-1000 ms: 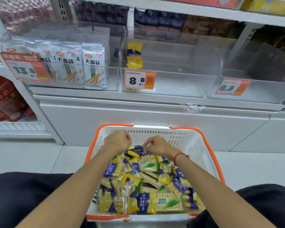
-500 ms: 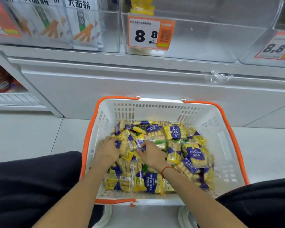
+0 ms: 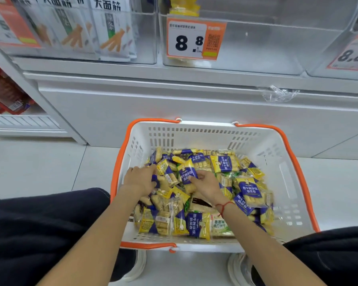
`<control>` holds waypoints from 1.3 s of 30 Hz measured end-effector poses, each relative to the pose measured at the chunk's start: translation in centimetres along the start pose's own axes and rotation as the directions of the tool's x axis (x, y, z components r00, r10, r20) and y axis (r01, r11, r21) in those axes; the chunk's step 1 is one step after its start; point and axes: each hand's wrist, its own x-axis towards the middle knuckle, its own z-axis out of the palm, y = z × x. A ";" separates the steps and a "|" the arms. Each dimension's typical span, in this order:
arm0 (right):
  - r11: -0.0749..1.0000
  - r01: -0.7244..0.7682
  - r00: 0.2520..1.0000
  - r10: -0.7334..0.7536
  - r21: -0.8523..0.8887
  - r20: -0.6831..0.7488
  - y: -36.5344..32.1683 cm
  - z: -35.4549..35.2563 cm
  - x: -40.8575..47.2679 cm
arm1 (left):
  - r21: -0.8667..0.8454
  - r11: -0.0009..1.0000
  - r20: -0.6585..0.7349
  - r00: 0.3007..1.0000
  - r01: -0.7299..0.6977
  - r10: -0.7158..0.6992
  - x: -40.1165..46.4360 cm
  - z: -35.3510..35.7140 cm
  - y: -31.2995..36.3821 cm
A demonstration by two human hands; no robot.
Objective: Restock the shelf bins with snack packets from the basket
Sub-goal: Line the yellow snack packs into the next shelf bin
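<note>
Both the left hand (image 3: 140,178) and right hand (image 3: 205,183) grip snack packets (image 3: 249,190) in basket (image 3: 285,162)

We observe a white basket (image 3: 281,162) with orange handles on the floor, holding a heap of yellow-and-blue snack packets (image 3: 225,164). Our left hand (image 3: 140,179) lies curled on packets at the heap's left side; whether it grips one we cannot tell. Our right hand (image 3: 205,183) pinches one packet (image 3: 186,175) at mid-heap. Above, a clear shelf bin (image 3: 267,48) bears an 8.8 price tag (image 3: 191,39); the neighbouring bin (image 3: 145,38) to its left holds white packs (image 3: 112,32).
</note>
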 end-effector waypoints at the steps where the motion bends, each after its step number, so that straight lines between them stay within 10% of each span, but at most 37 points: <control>1: 0.998 0.000 1.000 0.000 0.063 0.000 -0.3 -0.8 -0.1 | -0.135 0.991 0.019 1.000 0.020 -0.017 -0.2 -0.3 0.1; 6: 0.956 -0.008 0.995 -0.023 0.292 0.102 -2.4 -5.3 -1.4 | -0.698 0.713 0.199 0.974 0.067 0.103 -0.4 -1.8 2.0; 14: 0.977 0.162 0.959 -0.190 0.141 0.212 -3.1 -7.6 -4.0 | -0.945 0.252 0.267 0.934 0.207 0.236 -1.9 -3.3 4.8; 22: 0.961 0.089 0.958 -0.154 0.262 0.241 -1.9 -6.1 -4.9 | -0.916 -0.329 0.227 0.973 0.228 0.044 -3.5 -2.2 7.4; 26: 0.980 0.185 0.974 -0.193 0.072 0.121 -2.3 -4.2 -5.0 | -0.891 -0.366 0.282 0.959 0.267 0.014 -3.5 -1.4 7.9; 33: 0.955 0.247 0.969 -0.241 -0.165 0.057 -2.6 -4.2 -4.8 | -0.951 -0.108 0.292 0.956 0.288 -0.017 -2.8 -0.4 8.1; 39: 0.782 -0.260 0.934 0.056 -0.567 -0.352 1.8 -10.7 -2.1 | -0.916 -0.236 0.343 0.938 0.323 -0.047 -2.0 0.3 8.2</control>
